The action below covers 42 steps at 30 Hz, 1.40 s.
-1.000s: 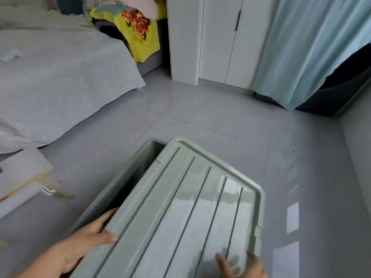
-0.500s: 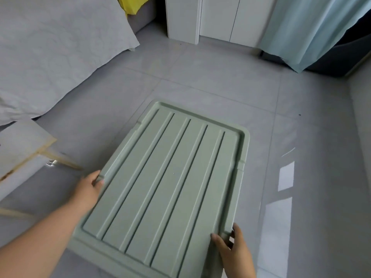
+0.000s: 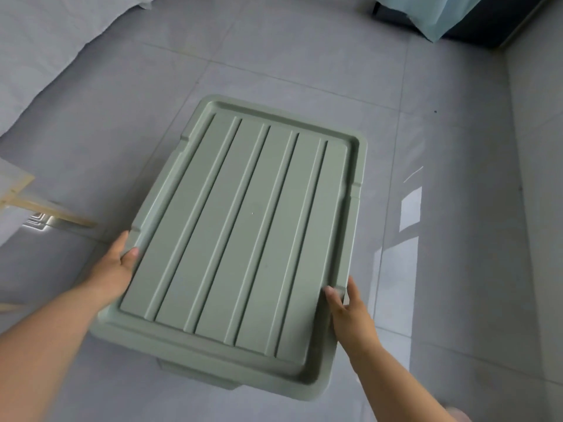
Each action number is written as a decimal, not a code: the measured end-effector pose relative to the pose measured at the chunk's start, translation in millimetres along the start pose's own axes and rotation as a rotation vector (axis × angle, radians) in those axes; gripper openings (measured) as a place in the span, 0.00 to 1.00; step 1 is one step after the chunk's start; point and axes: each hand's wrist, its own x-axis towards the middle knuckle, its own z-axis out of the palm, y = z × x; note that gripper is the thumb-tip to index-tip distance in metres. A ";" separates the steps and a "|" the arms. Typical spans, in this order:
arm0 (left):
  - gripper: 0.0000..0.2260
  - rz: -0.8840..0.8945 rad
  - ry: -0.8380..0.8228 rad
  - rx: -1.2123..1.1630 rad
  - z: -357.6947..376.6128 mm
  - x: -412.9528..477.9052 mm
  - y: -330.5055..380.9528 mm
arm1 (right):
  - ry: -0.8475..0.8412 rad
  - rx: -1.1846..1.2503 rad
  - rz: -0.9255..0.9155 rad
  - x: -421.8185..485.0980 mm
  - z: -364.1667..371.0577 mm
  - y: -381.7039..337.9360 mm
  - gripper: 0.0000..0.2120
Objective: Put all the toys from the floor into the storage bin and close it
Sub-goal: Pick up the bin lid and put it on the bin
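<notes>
A sage-green ribbed lid lies flat over the storage bin, covering it fully; only a bit of the bin's near wall shows under the lid's front rim. My left hand grips the lid's left edge with the thumb on top. My right hand grips the right edge near the front corner, thumb on top. No toys show on the floor; the bin's inside is hidden.
Grey tiled floor surrounds the bin. A bed with a pale grey cover lies at the far left. A light wooden frame stands at the left. A light blue curtain hangs at the far right.
The lid went from tilted, with the bin's left side open, to lying flat over the bin. Both hands slid to its side edges. The view tipped downward.
</notes>
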 end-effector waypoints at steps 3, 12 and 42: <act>0.24 -0.010 0.004 0.055 0.8 8.5 -8.8 | -0.004 0.245 0.110 -31.3 0.8 18.5 0.42; 0.28 0.031 0.255 0.211 7.5 -28.3 -1.6 | -0.154 1.116 0.596 -106.6 117.7 54.0 0.18; 0.15 -0.561 -0.115 -1.470 119.9 -183.7 -27.5 | -0.150 -0.526 -0.564 -104.7 106.4 11.7 0.14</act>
